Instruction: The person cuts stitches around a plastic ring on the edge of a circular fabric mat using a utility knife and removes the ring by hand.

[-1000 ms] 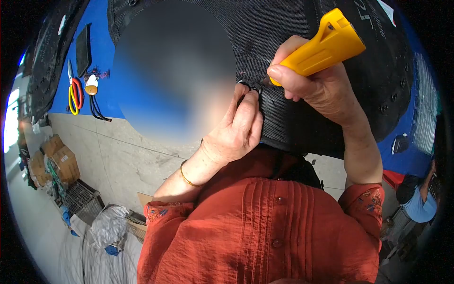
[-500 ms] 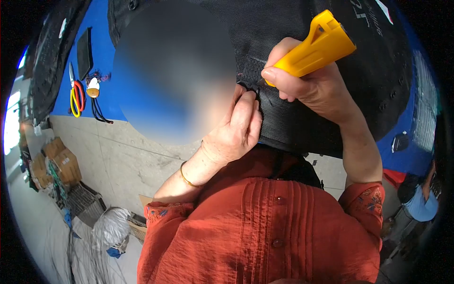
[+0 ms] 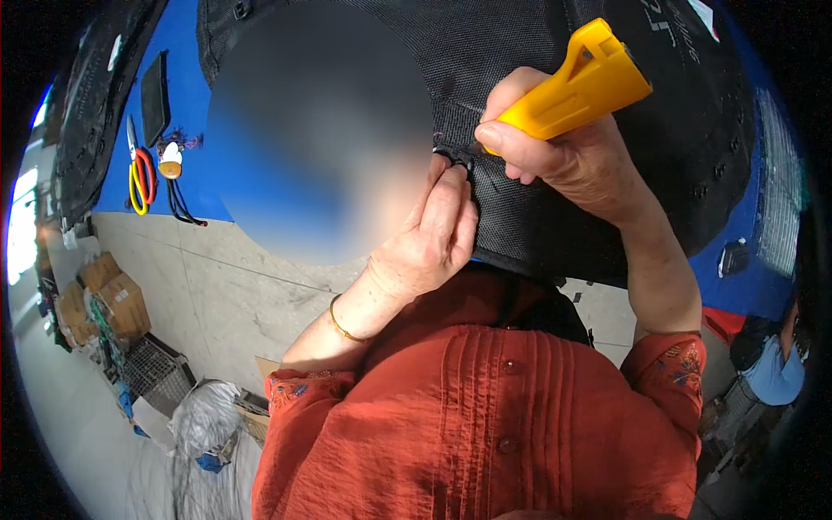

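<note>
My right hand (image 3: 568,152) is closed round a yellow plastic-handled tool (image 3: 585,82), its wide end with a slot pointing up and right. Its narrow end points down toward the black mesh fabric (image 3: 529,225); the tip is mostly hidden by my thumb and fingers. Close by on the left, my left hand (image 3: 438,230) has its fingers pinched at a small black piece (image 3: 452,158) on the fabric. I cannot make out exactly what that piece is. A short pink thread lies just above it. Part of the fabric is covered by a blurred round patch.
On the blue tabletop (image 3: 195,113) to the left lie scissors (image 3: 141,178) with red and yellow handles, a dark flat case (image 3: 155,100) and a small white-and-brown item (image 3: 171,162). Cardboard boxes (image 3: 117,299) and a crate (image 3: 156,368) stand on the floor. Another person (image 3: 774,373) is at right.
The tool's narrow end has shifted slightly left and up, away from the small black piece. The fabric has shifted a little. My left hand stays almost in place, still pinching.
</note>
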Demonstrator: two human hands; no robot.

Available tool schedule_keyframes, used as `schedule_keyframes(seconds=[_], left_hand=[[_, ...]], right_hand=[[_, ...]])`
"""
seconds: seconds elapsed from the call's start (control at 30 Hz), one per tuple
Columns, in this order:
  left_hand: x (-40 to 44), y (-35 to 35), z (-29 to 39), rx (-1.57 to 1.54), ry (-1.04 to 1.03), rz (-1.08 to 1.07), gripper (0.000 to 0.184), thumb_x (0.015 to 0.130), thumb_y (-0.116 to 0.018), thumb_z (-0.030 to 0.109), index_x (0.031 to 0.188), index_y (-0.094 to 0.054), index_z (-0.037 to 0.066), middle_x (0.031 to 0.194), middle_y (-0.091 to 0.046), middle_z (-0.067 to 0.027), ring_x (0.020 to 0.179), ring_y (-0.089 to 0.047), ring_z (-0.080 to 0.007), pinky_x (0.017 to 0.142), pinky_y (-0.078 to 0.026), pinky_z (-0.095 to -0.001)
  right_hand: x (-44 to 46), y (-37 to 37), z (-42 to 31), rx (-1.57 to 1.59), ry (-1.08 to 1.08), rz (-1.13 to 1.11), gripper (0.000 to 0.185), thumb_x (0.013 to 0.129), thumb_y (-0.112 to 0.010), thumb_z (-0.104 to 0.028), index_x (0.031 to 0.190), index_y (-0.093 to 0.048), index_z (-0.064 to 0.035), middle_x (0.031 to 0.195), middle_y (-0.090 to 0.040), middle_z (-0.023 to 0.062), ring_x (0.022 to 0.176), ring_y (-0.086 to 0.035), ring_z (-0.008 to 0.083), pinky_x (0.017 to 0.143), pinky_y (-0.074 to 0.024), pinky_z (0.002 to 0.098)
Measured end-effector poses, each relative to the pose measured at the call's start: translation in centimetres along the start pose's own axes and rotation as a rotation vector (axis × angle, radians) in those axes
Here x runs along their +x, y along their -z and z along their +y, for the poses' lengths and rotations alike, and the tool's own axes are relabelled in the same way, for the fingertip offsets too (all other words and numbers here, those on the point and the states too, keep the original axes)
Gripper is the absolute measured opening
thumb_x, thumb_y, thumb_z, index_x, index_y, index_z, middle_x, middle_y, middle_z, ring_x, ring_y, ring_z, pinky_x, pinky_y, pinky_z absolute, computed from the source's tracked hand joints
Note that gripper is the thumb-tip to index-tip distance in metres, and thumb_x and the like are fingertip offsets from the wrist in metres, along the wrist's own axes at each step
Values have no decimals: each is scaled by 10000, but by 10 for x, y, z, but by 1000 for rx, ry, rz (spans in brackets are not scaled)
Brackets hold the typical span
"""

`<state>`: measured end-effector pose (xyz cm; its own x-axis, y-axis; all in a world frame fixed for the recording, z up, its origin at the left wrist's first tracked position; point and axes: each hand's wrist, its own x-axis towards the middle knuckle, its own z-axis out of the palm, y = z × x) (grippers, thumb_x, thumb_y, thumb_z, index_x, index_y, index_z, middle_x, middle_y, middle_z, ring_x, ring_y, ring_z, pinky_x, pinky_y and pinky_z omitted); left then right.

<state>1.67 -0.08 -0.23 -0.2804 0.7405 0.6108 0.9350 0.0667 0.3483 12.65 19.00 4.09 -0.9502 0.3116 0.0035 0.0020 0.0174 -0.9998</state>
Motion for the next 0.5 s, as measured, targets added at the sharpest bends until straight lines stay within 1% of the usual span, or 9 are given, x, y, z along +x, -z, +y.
schedule_keyframes(seconds=[0.13,0.2,0.23,0.3,0.33,0.4,0.43,0.5], left_hand=[[0,-1,0,2,-7,0,242,799,-782,122,1030,-758,54,1061,-702,-79,762,-591,-226,678,-441,-360],[-1,0,0,1,-3,3,237,802,-779,120,1028,-756,55,1063,-704,-78,763,-592,-225,680,-441,-359],[0,0,0,1,-4,3,237,802,-779,120,1028,-756,55,1063,-704,-78,763,-592,-225,680,-441,-359],[1,0,0,-4,-2,3,238,799,-779,115,1028,-753,55,1063,-704,-78,763,-593,-225,679,-440,-361],[1,0,1,-4,-4,3,238,799,-779,115,1028,-753,55,1063,-704,-78,763,-593,-225,679,-440,-361],[-1,-1,1,-5,3,10,242,795,-781,107,1030,-752,56,1062,-704,-77,763,-594,-226,681,-440,-361],[0,1,1,-6,3,9,242,795,-781,107,1030,-752,56,1062,-704,-77,763,-594,-226,681,-440,-361],[1,4,3,-23,30,-24,268,778,-781,33,1045,-747,38,1053,-715,-108,778,-611,-262,719,-472,-372]], right_hand=[[0,0,1,26,-3,6,56,978,-740,-85,993,-687,-73,903,-657,-20,676,-612,44,628,-509,200],[-1,-1,5,13,72,31,52,979,-736,-78,995,-688,-67,925,-660,-13,674,-615,52,629,-518,203],[-1,-4,5,14,73,32,52,979,-736,-78,995,-688,-67,925,-660,-13,674,-615,52,629,-518,203],[0,-10,4,56,58,117,135,955,-791,-126,966,-659,-99,721,-599,-51,601,-566,43,562,-447,211],[0,-10,5,57,59,117,135,955,-791,-126,966,-659,-99,721,-599,-51,601,-566,43,562,-447,211],[0,-11,8,102,149,100,143,952,-792,-119,994,-658,-92,726,-606,-49,610,-576,43,557,-447,210],[0,-10,9,103,148,101,143,952,-792,-119,994,-658,-92,726,-606,-49,610,-576,43,557,-447,210],[0,-10,12,88,204,97,141,964,-784,-123,1031,-666,-84,757,-642,-30,621,-600,48,564,-472,208]])
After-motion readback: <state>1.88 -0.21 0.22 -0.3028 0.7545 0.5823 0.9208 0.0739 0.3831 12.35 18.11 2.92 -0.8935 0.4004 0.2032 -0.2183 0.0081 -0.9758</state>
